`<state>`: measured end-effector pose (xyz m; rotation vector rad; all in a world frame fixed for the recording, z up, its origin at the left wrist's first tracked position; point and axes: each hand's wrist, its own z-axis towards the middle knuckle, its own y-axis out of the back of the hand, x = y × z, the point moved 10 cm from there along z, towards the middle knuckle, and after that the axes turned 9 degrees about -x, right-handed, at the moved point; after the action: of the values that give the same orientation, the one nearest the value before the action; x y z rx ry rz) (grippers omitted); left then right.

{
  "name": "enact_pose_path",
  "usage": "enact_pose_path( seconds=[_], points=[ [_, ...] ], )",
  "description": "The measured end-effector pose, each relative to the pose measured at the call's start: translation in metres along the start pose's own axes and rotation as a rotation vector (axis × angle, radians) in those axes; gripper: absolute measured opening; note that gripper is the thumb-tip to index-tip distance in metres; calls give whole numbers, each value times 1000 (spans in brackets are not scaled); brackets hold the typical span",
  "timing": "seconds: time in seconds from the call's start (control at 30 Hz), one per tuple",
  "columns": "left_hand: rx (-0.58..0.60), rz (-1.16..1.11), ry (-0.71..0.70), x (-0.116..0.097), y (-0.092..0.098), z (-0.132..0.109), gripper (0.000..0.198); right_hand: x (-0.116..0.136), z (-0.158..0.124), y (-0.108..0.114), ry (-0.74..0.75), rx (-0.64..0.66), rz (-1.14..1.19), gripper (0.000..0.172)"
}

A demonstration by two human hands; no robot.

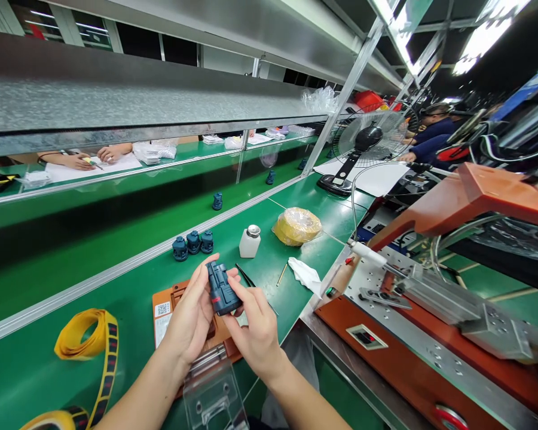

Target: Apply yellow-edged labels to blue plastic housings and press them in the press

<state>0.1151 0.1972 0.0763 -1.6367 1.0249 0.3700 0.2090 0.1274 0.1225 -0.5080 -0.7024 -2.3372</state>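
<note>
My left hand point(190, 313) and my right hand point(255, 328) hold a dark blue cylindrical plastic part point(221, 289) with a red mark on its side between them. The left fingers cradle it from below, and the right fingertips pinch its side. Under my hands lies an orange jig point(173, 304) with a QR label, partly hidden by my left hand. Black tweezers point(251, 282) lie just beyond my right hand. Three similar blue parts point(193, 242) stand in a row beyond my left hand.
A white bottle with a metal cap point(250, 241), a plastic-wrapped yellow roll point(296, 226) and a white cloth point(305, 276) sit on the green bench. A yellow tape strip point(89, 337) lies left. A metal fixture machine point(421, 304) stands right, with a fan point(363, 143) beyond.
</note>
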Motion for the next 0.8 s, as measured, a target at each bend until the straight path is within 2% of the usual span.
enact_pose_path(
  seconds=[0.2,0.3,0.4,0.5,0.57,0.67,0.73,0.8],
  points=[
    [-3,-2,16,5,1,0,50,-11,-3,2,-36,-16,-1,65],
    [6,69,38,15,-2,-3,50,-18,-4,4,-69,-19,-37,66],
    [73,133,98,29,-10,-7,42,-23,-6,8,-75,4,-47,66],
    [17,93,129,39,-5,-6,33,-33,-11,15,-61,62,49,65],
    [-63,62,162,49,2,-5,26,-60,-17,29,-158,17,93,54],
    [-150,41,265,79,10,-10,17,-134,-44,55,-500,-144,82,33],
    [-165,70,351,105,13,-15,27,-178,-69,61,-701,-202,104,39],
    [-183,116,406,127,16,-19,50,-204,-87,64,-768,-259,132,49]
  ],
)
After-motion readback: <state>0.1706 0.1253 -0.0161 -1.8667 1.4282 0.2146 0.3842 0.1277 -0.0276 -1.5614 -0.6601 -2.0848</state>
